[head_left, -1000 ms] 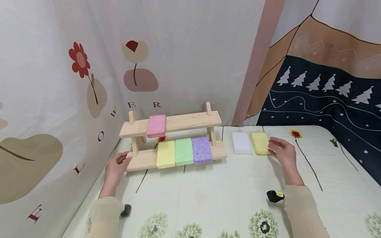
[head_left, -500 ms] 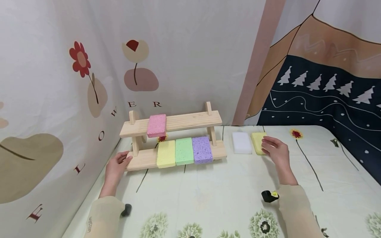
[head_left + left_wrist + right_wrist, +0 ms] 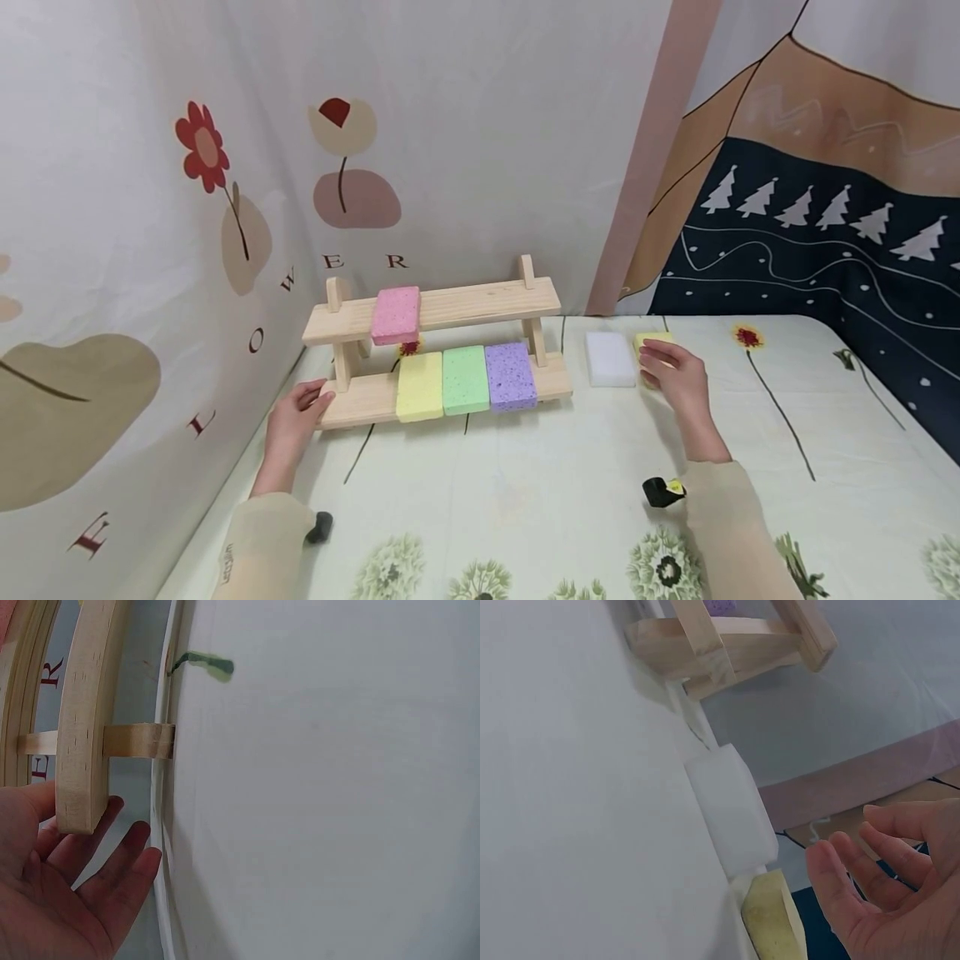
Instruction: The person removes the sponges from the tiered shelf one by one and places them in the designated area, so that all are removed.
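At the left end of a two-tier wooden rack (image 3: 360, 403), my left hand (image 3: 295, 423) grips the lower board, thumb on one face and fingers on the other, as the left wrist view shows. A pink sponge (image 3: 396, 316) lies on the upper board. Yellow (image 3: 420, 387), green (image 3: 466, 380) and purple (image 3: 512, 377) sponges sit side by side on the lower one. My right hand (image 3: 681, 387) hovers with loosely bent fingers over a second yellow sponge (image 3: 771, 915), partly hiding it in the head view. Beside that lies a white sponge (image 3: 731, 814); the fingers stay apart from both.
A pale floral cloth (image 3: 570, 467) covers the table. Printed curtains (image 3: 480, 142) hang close behind the rack and along the left side. Black wrist-worn devices (image 3: 663, 492) stick out beside both sleeves.
My right hand has moved left, from the right edge of the loose yellow sponge to over it, covering more of it. My left hand and the rack have stayed put.
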Demonstrator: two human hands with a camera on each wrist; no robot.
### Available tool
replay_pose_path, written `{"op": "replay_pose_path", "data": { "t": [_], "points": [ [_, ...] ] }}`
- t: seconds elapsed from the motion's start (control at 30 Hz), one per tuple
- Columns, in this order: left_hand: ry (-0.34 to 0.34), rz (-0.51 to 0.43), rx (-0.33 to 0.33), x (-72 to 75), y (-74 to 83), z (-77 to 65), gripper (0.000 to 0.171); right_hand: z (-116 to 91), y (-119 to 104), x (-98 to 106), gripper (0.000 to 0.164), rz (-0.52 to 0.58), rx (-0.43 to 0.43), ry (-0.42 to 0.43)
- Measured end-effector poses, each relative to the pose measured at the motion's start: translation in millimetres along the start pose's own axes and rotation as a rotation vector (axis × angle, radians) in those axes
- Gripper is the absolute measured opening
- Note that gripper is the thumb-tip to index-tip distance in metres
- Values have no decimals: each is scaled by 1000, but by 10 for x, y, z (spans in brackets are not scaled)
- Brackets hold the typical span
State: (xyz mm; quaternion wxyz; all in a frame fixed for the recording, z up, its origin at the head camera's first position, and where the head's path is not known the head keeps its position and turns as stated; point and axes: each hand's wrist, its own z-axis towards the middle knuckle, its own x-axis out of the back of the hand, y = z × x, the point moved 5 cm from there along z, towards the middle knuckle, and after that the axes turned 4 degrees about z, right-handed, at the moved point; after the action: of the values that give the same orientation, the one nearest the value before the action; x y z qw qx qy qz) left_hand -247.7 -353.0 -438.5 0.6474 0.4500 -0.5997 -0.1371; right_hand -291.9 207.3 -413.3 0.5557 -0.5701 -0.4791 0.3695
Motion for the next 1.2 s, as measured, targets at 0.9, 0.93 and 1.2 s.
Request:
{"op": "replay_pose_path", "data": {
  "t": [0.9,0.93,1.2],
  "points": [
    [-1,-5,-7,-8,15,-6,49,-167,-236,-568,40,-5,95,-133],
    [-4,-7,-7,-8,14,-6,49,-174,-246,-595,40,-10,97,-135],
    [0,2,-9,-4,15,-1,49,-210,-296,-820,38,-18,128,-157]
  ]
}}
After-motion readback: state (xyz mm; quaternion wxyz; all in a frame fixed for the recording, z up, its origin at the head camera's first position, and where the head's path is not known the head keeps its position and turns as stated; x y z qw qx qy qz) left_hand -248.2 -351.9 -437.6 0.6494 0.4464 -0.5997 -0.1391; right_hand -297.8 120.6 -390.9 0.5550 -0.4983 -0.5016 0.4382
